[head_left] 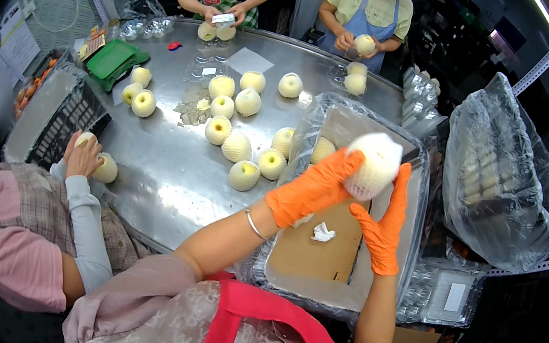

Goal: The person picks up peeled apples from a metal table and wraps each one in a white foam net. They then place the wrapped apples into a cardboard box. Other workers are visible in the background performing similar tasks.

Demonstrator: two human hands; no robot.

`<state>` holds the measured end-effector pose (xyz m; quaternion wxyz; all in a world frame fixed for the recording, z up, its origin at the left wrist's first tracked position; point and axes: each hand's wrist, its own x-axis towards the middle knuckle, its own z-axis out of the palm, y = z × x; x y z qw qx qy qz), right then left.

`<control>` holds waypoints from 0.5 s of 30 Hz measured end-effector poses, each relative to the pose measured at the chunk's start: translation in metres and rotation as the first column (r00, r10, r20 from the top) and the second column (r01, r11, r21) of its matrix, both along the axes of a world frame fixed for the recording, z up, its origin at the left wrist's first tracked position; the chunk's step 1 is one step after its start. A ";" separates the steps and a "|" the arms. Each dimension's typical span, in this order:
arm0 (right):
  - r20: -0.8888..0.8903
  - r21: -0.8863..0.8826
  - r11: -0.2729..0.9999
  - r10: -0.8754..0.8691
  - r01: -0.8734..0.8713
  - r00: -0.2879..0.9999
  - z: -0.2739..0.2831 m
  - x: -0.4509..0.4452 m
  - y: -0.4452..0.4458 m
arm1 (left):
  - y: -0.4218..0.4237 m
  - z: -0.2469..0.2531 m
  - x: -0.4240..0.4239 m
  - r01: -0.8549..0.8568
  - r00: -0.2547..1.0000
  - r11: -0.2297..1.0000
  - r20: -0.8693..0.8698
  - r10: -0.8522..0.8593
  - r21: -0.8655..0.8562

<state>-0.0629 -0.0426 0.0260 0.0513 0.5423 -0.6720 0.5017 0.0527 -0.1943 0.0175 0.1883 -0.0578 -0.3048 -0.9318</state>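
My left hand (314, 184), in an orange glove, grips a pale round fruit (372, 169) wrapped in white foam netting. My right hand (383, 238), gloved in the same orange, is spread just right of it and below, thumb apart from the fingers. Whether its fingertips touch the netting I cannot tell. Both hands are above a plastic-lined crate (308, 289). Inside lie brown cardboard (307, 259), a crumpled white scrap (323, 232) and a netted fruit (323, 151) by the far left wall. My left forearm hides part of the crate.
Several netted fruits (237, 147) stand on the metal table (177, 158) left of the crate. A person (26, 243) handles fruit at left; two people (362, 21) work across the table. A plastic-lined container (503, 175) and clear plastic trays (450, 296) are at right.
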 end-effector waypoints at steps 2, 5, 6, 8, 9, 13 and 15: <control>-0.086 0.046 0.997 -0.061 0.065 0.994 -0.004 -0.005 0.001 | -0.032 -0.013 0.009 -0.052 0.997 0.996 -0.047 0.056 0.075; 0.091 0.058 0.966 -0.257 0.253 0.962 -0.013 -0.025 0.005 | -0.100 -0.023 0.029 -0.349 0.932 0.926 0.054 0.360 -0.145; 0.148 0.046 0.943 -0.333 0.330 0.931 -0.019 -0.030 0.002 | -0.129 -0.032 0.038 -0.421 0.857 0.853 0.173 0.485 -0.307; 0.297 0.071 0.930 -0.366 0.362 0.882 -0.032 -0.044 0.004 | -0.185 -0.070 0.045 -0.399 0.718 0.734 0.310 0.623 -0.550; 0.371 0.082 0.920 -0.384 0.383 0.845 -0.040 -0.050 0.006 | -0.199 -0.076 0.047 -0.280 0.656 0.667 0.369 0.658 -0.690; 0.357 0.142 0.928 -0.374 0.345 0.856 -0.044 -0.047 0.003 | -0.256 -0.151 0.043 0.383 0.409 0.061 0.228 0.884 -0.922; 0.304 0.165 0.925 -0.378 0.342 0.875 -0.040 -0.046 0.000 | -0.268 -0.159 0.031 0.627 0.409 -0.115 0.200 0.890 -0.771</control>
